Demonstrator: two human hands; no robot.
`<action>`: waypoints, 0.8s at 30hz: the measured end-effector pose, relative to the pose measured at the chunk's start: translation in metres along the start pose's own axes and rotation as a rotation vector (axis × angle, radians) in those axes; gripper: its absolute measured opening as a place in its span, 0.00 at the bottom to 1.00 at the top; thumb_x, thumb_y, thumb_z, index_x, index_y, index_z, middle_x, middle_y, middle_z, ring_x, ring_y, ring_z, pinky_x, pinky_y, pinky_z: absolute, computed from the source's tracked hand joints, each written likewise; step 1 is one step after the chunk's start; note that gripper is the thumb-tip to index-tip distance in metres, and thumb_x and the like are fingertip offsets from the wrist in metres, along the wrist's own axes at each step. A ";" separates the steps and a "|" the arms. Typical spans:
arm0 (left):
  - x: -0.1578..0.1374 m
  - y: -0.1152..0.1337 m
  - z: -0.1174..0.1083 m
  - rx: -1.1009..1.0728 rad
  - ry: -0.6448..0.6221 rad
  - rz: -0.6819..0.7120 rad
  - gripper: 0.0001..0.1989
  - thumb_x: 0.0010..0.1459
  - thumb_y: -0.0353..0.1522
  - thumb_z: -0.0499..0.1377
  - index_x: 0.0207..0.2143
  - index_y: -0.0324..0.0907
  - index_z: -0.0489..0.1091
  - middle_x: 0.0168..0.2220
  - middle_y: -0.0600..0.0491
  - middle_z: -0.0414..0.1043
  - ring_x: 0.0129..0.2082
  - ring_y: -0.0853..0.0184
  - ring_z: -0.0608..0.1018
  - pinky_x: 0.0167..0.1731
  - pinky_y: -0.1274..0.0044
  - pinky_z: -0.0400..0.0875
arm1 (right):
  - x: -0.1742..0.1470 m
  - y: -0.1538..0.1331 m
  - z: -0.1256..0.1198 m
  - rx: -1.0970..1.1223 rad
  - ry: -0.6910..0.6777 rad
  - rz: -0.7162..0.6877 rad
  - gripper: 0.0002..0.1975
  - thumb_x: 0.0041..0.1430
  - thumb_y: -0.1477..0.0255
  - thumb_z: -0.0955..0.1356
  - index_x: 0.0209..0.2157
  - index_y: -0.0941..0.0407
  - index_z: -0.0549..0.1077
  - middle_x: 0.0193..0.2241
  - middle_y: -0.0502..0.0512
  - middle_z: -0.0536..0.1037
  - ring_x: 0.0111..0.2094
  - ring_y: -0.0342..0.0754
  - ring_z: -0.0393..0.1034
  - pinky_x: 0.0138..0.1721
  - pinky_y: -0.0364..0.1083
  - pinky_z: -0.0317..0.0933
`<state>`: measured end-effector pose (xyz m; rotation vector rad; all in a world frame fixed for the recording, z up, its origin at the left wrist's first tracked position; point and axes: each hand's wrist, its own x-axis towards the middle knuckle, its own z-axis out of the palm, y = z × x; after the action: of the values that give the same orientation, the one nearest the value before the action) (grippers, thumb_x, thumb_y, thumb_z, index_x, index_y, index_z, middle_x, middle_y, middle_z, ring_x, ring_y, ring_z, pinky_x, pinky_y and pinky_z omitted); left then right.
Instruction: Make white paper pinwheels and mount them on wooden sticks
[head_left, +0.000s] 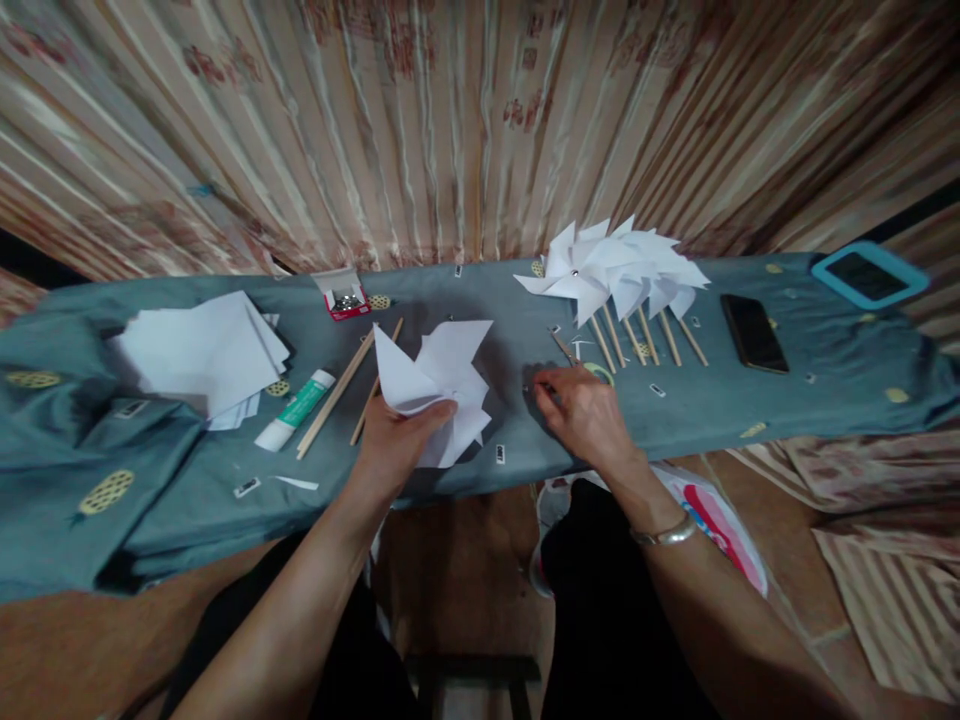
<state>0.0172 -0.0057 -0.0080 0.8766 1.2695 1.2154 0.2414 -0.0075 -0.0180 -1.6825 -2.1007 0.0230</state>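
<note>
Floor [457, 570] at 6 o'clock from the paper pinwheel [454, 375], open drop past the near edge of the draped table [697, 395]. Little margin on that side. Narrow paper strip [296, 483] at 8, near the same edge.

Left hand [394, 438] at 7 to 8: closed in a pinch on the pinwheel, thumb on top near the hub, fingers mostly hidden underneath. Pinwheel over the near half of the table.

Right hand [589, 415] at 3: fingers half curled, tips close to or on the cloth. Cannot tell whether pinching anything.

Handling, by judgement: very light, thin, springy at the folds, easy to crease, likely to flop if held by a blade. Best hold at the hub; no squeezing of blade tips.

Loose wooden sticks [336, 395] at 9, one partly behind a blade: snag risk. Beyond, same direction: glue stick [296, 408], then paper sheets [202, 350]. Scissors [568, 352] at 2 to 3, right by the right hand.

Farther out: small red box [349, 313] of metal bits at 10 to 11; overlapping pinwheels on sticks [622, 265] at 2; phone [754, 333] near 3. Most open room: between the hands, plus 12 to 1. Curtain [450, 130] at 12, right behind the far edge.
</note>
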 end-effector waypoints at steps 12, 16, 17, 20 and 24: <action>-0.013 0.008 0.002 0.337 -0.010 0.091 0.11 0.38 0.37 0.67 0.27 0.42 0.77 0.29 0.50 0.80 0.32 0.55 0.81 0.34 0.69 0.77 | 0.029 -0.074 -0.043 1.183 0.223 0.349 0.15 0.53 0.60 0.72 0.37 0.56 0.74 0.25 0.50 0.79 0.27 0.44 0.74 0.28 0.44 0.69; -0.022 0.013 0.000 0.401 -0.035 0.152 0.08 0.40 0.37 0.66 0.24 0.43 0.75 0.27 0.52 0.79 0.31 0.56 0.80 0.32 0.72 0.75 | 0.034 -0.089 -0.046 1.177 0.205 0.390 0.29 0.46 0.56 0.75 0.46 0.57 0.70 0.24 0.48 0.78 0.25 0.44 0.74 0.26 0.44 0.69; -0.024 0.014 0.000 0.402 -0.036 0.161 0.08 0.40 0.37 0.66 0.23 0.43 0.75 0.26 0.52 0.79 0.29 0.57 0.80 0.31 0.72 0.74 | 0.034 -0.093 -0.046 1.171 0.190 0.385 0.31 0.45 0.57 0.76 0.48 0.56 0.69 0.24 0.48 0.78 0.25 0.44 0.74 0.27 0.44 0.69; -0.026 0.016 -0.002 0.367 -0.013 0.167 0.07 0.39 0.36 0.67 0.22 0.43 0.74 0.24 0.53 0.78 0.27 0.59 0.79 0.28 0.74 0.72 | 0.030 -0.102 -0.045 1.142 0.126 0.357 0.32 0.45 0.59 0.76 0.51 0.54 0.68 0.25 0.46 0.79 0.25 0.44 0.75 0.29 0.45 0.71; -0.024 0.014 -0.004 0.280 0.006 0.132 0.09 0.36 0.33 0.68 0.25 0.42 0.76 0.26 0.53 0.79 0.29 0.59 0.79 0.29 0.75 0.73 | 0.023 -0.099 -0.039 1.138 0.054 0.347 0.31 0.46 0.61 0.76 0.51 0.54 0.68 0.25 0.46 0.79 0.25 0.44 0.75 0.29 0.45 0.72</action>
<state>0.0136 -0.0273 0.0098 1.1764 1.4268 1.1585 0.1602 -0.0215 0.0531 -1.2162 -1.2423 1.0405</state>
